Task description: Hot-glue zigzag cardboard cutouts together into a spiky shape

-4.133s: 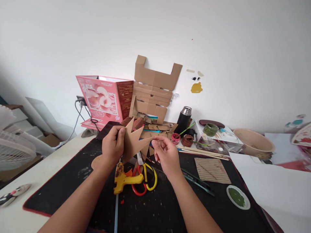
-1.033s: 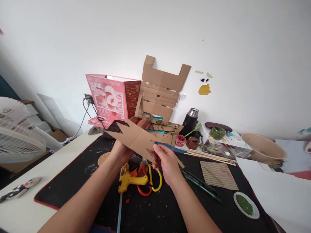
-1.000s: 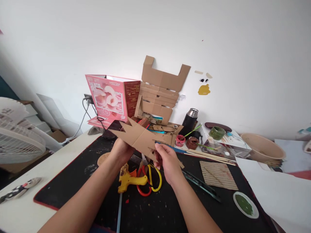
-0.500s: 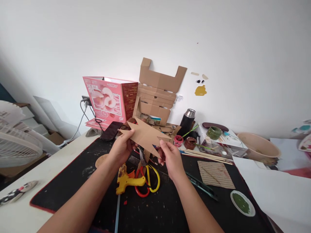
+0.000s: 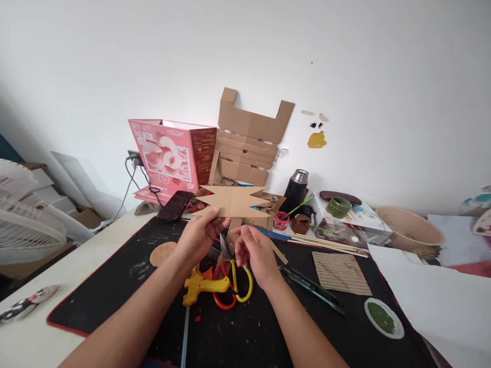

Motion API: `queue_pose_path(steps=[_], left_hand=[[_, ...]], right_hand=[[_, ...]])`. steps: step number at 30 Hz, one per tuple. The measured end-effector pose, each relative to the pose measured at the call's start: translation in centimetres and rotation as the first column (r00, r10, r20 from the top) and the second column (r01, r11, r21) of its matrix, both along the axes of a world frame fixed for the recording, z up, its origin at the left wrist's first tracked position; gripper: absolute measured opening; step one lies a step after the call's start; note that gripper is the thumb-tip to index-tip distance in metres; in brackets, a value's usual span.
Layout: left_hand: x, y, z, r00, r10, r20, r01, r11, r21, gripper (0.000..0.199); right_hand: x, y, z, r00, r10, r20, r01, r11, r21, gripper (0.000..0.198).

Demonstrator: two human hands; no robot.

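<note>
In my left hand [image 5: 199, 236] is a flat piece of brown cardboard [image 5: 235, 201] with jagged, pointed left and right ends, pinched at its lower left edge. The cardboard is raised above the mat and has a faint crease down its middle. My right hand [image 5: 258, 255] is below and right of it, apart from it, fingers loosely curled and holding nothing visible. Under the hands, scissors [image 5: 245, 296] with red and yellow handles lie beside a yellow glue gun [image 5: 205, 287], a glue stick trailing from its back. A round tan disc [image 5: 161, 254] is partly behind my left wrist.
On the black mat's [image 5: 238, 342] right are a dark green cutter [image 5: 314, 290], corrugated cardboard [image 5: 341, 273] and a dish of green paint [image 5: 383, 318]. Behind stand paint jars [image 5: 300, 225], a black flask [image 5: 294, 190], cardboard scraps and a pink box [image 5: 169, 158]. A fan [image 5: 26, 220] is left.
The cardboard has turned from a slant to nearly level. My right hand has let go of its right end and dropped slightly toward me; my left hand still holds it.
</note>
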State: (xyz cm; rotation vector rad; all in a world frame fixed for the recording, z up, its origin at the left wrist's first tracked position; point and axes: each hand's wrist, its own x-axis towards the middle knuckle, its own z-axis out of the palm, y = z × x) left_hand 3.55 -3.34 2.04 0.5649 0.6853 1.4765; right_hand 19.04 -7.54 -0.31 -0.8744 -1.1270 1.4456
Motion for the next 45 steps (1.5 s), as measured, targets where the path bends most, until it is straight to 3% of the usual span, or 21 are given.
queue_pose_path(steps=[3,10,12,15,17,23,29,45], left_hand=[[0.7,-0.5,-0.6,0.997,-0.076,-0.018,0.076,0.997,0.012,0.006],[1.6,-1.4,-1.6,0.96,-0.234,-0.155,0.243,0.969,0.044,0.028],[1.4,-1.7,-1.4,0.921,-0.338,-0.194,0.354,0.933,0.055,0.031],[0.3,-1.8,-0.8,0.81,-0.535,-0.242,0.564,0.823,0.067,0.034],[-1.0,-1.5,-0.3,0.782,-0.574,-0.243,0.605,0.794,0.069,0.037],[-4.7,0.6,0.2,0.852,-0.472,-0.227,0.491,0.871,0.033,0.029],[-4.3,0.3,0.3,0.794,-0.495,-0.353,0.524,0.852,-0.014,0.046],[-3.6,-0.3,0.9,0.782,-0.47,-0.409,0.515,0.857,0.0,0.043]], right_hand=[[-0.2,0.1,-0.2,0.999,-0.035,-0.022,0.035,0.999,-0.005,0.067],[0.1,0.6,-0.5,0.972,-0.23,-0.046,0.228,0.973,-0.044,0.065],[0.4,0.7,-0.4,0.959,-0.278,-0.062,0.275,0.96,-0.046,0.065],[1.1,1.0,-0.1,0.931,-0.353,-0.098,0.348,0.935,-0.065,0.061],[1.7,1.2,0.3,0.908,-0.396,-0.136,0.389,0.918,-0.072,0.057],[2.8,1.5,0.9,0.886,-0.427,-0.182,0.42,0.904,-0.078,0.051],[2.6,1.4,0.7,0.888,-0.424,-0.176,0.415,0.905,-0.091,0.048],[2.3,1.5,0.1,0.903,-0.404,-0.149,0.396,0.915,-0.077,0.049]])
